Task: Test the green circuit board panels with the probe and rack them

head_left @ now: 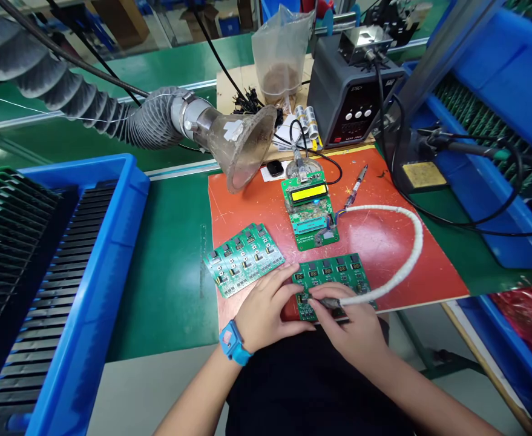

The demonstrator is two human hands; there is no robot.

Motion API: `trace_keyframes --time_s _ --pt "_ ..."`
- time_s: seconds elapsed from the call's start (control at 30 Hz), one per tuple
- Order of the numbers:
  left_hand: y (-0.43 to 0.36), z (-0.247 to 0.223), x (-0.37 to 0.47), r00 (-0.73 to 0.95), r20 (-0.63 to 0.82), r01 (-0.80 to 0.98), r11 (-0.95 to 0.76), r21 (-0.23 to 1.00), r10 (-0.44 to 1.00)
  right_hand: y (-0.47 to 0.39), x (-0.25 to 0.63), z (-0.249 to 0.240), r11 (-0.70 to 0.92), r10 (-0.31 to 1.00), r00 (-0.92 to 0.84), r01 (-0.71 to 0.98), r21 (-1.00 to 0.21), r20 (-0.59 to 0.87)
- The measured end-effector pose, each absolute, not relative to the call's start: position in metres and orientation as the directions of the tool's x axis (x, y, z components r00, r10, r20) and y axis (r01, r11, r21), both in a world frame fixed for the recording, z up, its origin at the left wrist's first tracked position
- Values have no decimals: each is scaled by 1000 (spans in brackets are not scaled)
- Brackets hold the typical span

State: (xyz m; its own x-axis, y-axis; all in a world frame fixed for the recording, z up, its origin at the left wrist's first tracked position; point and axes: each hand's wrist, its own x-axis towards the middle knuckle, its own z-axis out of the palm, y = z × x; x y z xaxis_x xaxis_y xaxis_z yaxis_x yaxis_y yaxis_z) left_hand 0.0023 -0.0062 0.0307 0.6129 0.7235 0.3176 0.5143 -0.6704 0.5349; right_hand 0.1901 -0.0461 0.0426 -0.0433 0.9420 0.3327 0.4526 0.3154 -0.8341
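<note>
A green circuit board panel [334, 272] with several small digit displays lies near the front edge of the orange mat. My left hand [272, 303], with a blue wrist strap [235, 343], grips its left side, fingers at the left edge and thumb by the lower edge. Pinched in my right hand [351, 324] is a dark probe [330, 302] on a white-wrapped cable [397, 275]; its tip is at the panel's lower left, exact contact hard to see. The cable runs to a green programmer board [308, 212] with a lit yellow screen.
Beside my left hand lies another board panel [246, 259]. A fume hose funnel [252, 148] hangs over the mat [229, 200]. A pen [357, 186] and soldering station [354, 91] are behind. Blue bins [127, 181] stand left and right, the left one holding boards.
</note>
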Motion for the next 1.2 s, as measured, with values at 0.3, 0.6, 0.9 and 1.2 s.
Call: trace_keyframes --time_s 0.3,0.6,0.9,1.2 --pt "-6 31 2 613 292 522 -654 548 734 -47 190 42 294 950 -37 437 -850 309" --pt "-6 31 1 615 285 516 -648 560 735 -47 190 42 284 953 -29 431 -857 302" --pt "-6 31 2 612 281 514 -642 569 739 -47 189 42 270 957 -17 421 -866 290" --pt "-6 31 2 613 277 516 -640 569 740 -48 189 41 265 958 -13 421 -867 286"
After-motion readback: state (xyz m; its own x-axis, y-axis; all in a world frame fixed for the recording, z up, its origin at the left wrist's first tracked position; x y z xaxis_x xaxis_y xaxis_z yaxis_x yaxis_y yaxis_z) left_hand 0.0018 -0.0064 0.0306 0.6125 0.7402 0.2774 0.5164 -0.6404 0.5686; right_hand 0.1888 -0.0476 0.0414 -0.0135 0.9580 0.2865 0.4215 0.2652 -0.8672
